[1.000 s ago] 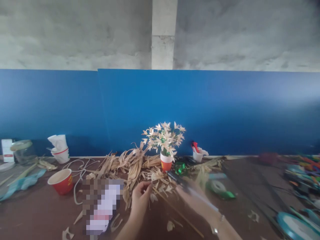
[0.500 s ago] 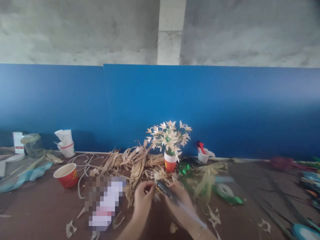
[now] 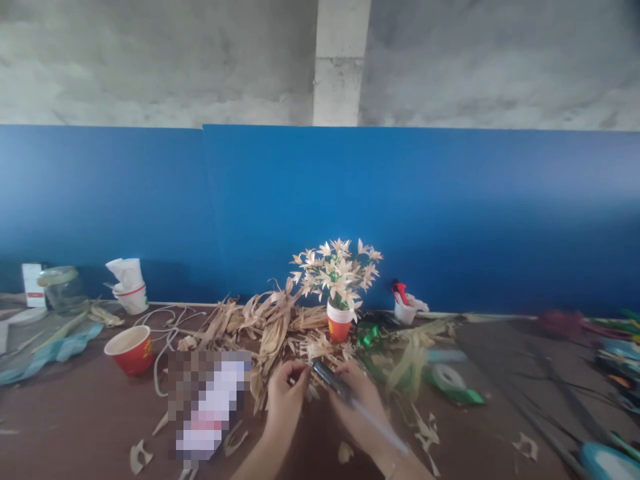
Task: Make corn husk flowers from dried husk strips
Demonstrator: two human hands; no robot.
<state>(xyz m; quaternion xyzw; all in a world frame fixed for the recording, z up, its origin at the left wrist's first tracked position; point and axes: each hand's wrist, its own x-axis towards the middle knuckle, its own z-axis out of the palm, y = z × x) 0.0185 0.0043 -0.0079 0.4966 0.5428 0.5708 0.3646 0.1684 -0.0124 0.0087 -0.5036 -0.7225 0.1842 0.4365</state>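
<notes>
My right hand is wrapped round a black glue gun, its tip pointing up and left. A pale translucent stick runs from the gun's back end over my wrist. Close to the tip, my left hand has thumb and forefinger pinched together; whatever lies between them is too small to make out. Just beyond both hands stands a red and white paper cup holding a bunch of pale husk flowers with green stems. Dried corn husks are heaped left of this cup.
At left are a red paper bowl, a white cable, a glass jar and a blurred-out flat object. Green ribbon roll and a white cup stand at right. A blue partition closes the back.
The whole view has shifted very slightly. Both hands keep nearly the same pose, with the glue gun's tip still beside the left fingertips.
</notes>
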